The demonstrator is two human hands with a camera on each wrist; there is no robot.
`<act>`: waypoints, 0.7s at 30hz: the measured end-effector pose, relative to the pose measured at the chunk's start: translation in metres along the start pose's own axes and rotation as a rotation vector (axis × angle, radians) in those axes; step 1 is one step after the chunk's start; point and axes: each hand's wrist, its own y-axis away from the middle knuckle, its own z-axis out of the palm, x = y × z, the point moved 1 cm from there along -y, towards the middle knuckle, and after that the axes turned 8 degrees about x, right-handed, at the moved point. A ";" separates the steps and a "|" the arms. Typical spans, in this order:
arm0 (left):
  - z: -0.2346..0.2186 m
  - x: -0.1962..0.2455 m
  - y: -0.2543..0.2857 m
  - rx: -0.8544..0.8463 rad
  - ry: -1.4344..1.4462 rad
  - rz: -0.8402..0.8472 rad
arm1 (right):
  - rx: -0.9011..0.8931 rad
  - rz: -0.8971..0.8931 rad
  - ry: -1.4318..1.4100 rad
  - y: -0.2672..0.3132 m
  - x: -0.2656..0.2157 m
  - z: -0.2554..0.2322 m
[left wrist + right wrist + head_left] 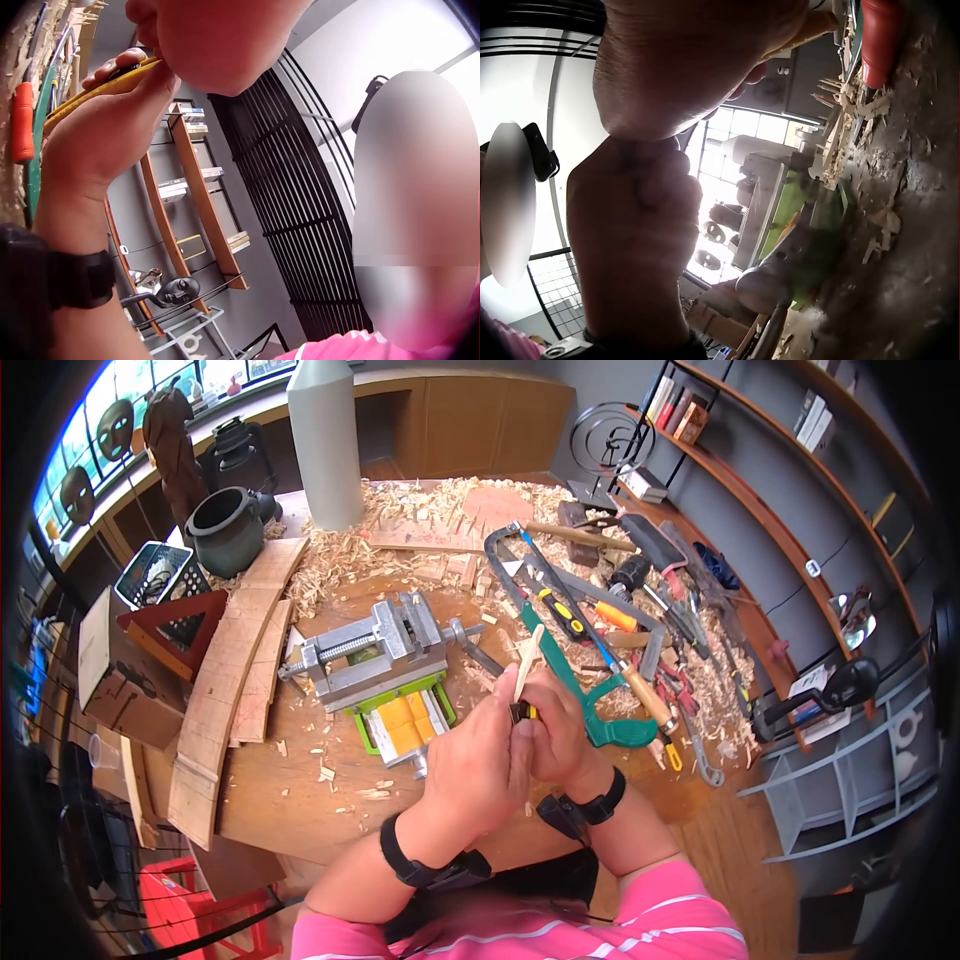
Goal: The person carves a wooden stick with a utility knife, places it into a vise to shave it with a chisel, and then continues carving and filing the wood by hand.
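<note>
Both hands meet over the front of the workbench. My left hand grips a thin, pale wooden stick, whose pointed end sticks out forward and up. Pressed up against it, my right hand curls around a small black-and-yellow tool, mostly hidden between the hands. In the left wrist view the stick runs along the palm side of the right hand. The right wrist view shows the left hand as a dark curled fist, close under the right hand.
A metal vise on a green base stands left of the hands. To their right lie a green-handled saw, a hacksaw and several hand tools among wood shavings. Long planks line the bench's left side, near a cardboard box.
</note>
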 end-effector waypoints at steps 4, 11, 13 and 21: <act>-0.004 0.008 0.000 0.010 -0.019 0.030 | 0.017 0.004 -0.012 0.001 -0.008 0.000; -0.009 0.010 0.002 0.035 -0.024 0.102 | 0.066 -0.036 -0.002 0.000 -0.017 0.001; -0.010 0.009 0.000 0.027 -0.030 0.110 | 0.047 -0.026 -0.002 0.001 -0.015 0.001; -0.009 0.006 0.001 0.033 0.031 0.107 | 0.046 -0.012 0.006 0.001 -0.019 -0.001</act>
